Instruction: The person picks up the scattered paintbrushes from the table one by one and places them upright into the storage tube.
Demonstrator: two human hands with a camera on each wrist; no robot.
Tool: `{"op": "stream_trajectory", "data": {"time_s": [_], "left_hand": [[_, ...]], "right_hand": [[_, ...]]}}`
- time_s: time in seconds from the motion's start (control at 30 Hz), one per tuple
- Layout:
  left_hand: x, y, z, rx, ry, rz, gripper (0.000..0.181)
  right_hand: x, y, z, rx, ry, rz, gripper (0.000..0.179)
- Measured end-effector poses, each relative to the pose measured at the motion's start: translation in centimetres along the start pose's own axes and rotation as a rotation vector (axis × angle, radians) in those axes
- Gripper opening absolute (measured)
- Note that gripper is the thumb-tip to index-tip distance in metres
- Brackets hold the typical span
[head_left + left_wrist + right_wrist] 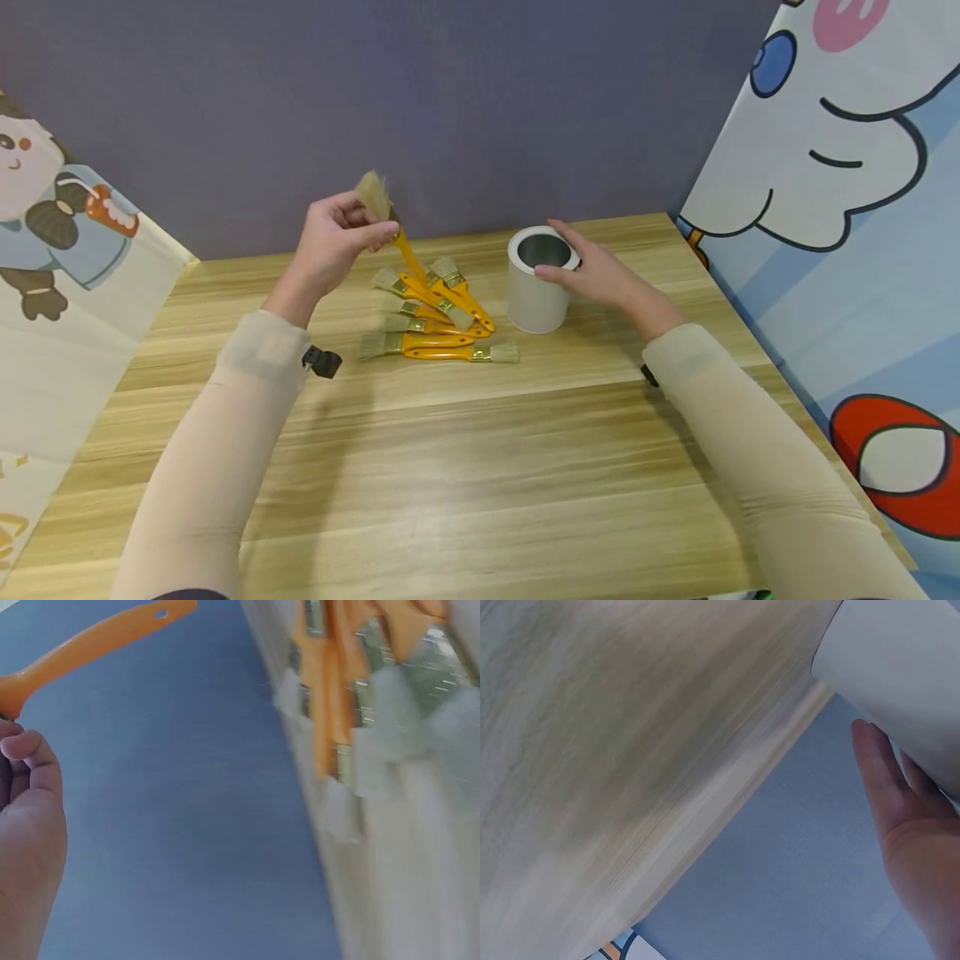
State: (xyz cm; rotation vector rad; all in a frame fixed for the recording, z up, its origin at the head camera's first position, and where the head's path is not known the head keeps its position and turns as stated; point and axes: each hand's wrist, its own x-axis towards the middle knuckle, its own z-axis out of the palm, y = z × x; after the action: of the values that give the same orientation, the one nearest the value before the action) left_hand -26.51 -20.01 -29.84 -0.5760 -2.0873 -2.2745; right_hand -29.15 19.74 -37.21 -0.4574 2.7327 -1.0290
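Note:
Above the brushes at the back of the table, my left hand (337,242) pinches a paintbrush (406,252) near its ferrule. The brush's pale bristles point up and its orange handle slants down to the right; that handle (97,646) also shows in the left wrist view. My right hand (606,273) grips a white cylindrical can (537,298) from its right side, thumb and fingers at the rim. The can stands upright with its grey inside showing. Between the hands lies a loose pile of paintbrushes (438,341) with orange handles, bristles facing different ways.
The wooden table (450,483) ends at a dark blue-grey partition (450,108) behind the brushes and can. Cartoon-printed panels stand along the left (97,217) and right (840,283) sides.

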Motion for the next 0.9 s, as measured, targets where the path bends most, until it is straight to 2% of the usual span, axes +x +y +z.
{"op": "stream_trajectory", "data": {"time_s": [0.07, 0.17, 0.3, 0.43, 0.57, 0.7, 0.9], "left_hand": [[0.9, 1.0, 0.9, 0.052, 0.015, 0.010, 0.013], [2.3, 2.8, 2.5, 0.192, 0.021, 0.001, 0.022], [4.5, 4.8, 5.2, 0.363, -0.007, -0.031, 0.032], [6.3, 5.7, 8.0, 0.455, -0.050, -0.041, 0.039], [7.7, 5.5, 11.0, 0.486, -0.088, -0.023, 0.041], [8.3, 4.6, 13.3, 0.523, -0.140, -0.022, 0.047], [8.5, 2.5, 15.0, 0.640, -0.213, -0.058, 0.050]], "right_hand": [[0.0, 0.1, 0.0, -0.004, 0.002, -0.001, 0.100], [0.1, 0.0, 0.0, -0.019, 0.011, -0.003, 0.101], [0.1, -0.1, 0.0, -0.037, 0.023, 0.005, 0.103], [0.3, -0.2, -0.2, -0.056, 0.026, 0.012, 0.105], [0.4, -0.2, -0.6, -0.068, 0.013, 0.021, 0.106], [0.5, -0.4, -1.0, -0.067, -0.024, 0.039, 0.108], [0.4, -1.1, -1.5, -0.091, -0.078, 0.013, 0.112]]}}
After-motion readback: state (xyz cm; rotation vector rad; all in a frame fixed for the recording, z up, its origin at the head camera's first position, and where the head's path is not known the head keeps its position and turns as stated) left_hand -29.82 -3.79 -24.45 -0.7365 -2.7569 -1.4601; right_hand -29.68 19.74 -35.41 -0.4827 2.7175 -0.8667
